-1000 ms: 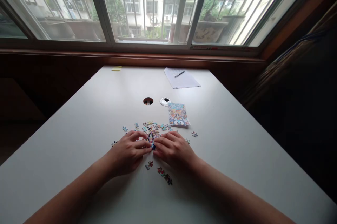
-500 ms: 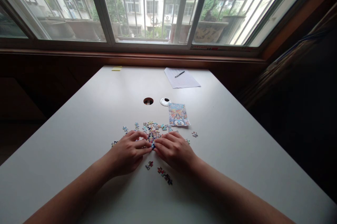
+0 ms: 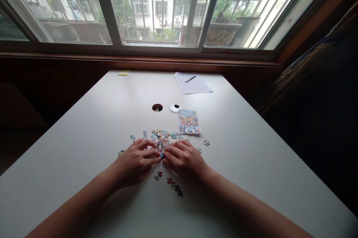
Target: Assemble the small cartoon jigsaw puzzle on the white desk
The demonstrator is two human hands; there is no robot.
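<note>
My left hand [image 3: 137, 160] and my right hand [image 3: 186, 159] meet at a small blue jigsaw piece [image 3: 162, 155], their fingertips closed on it from either side. Just beyond it lies a patch of colourful jigsaw pieces [image 3: 161, 145], partly covered by my fingers. More loose pieces [image 3: 159, 132] spread behind the hands, and one lone piece [image 3: 206, 143] lies off to the right. Nearer to me are a single piece [image 3: 158, 175] and a short joined strip of pieces [image 3: 175, 187]. A picture card [image 3: 189, 121] with a blue cartoon dog rests beyond my right hand.
On the white table [image 3: 69, 137] there is a round cable hole [image 3: 157, 107] with its silver cover [image 3: 175, 108] beside it. Paper sheets [image 3: 195, 87] with a pen [image 3: 190, 79] on top lie at the back, and a yellow note [image 3: 123, 73] sits at the far left edge.
</note>
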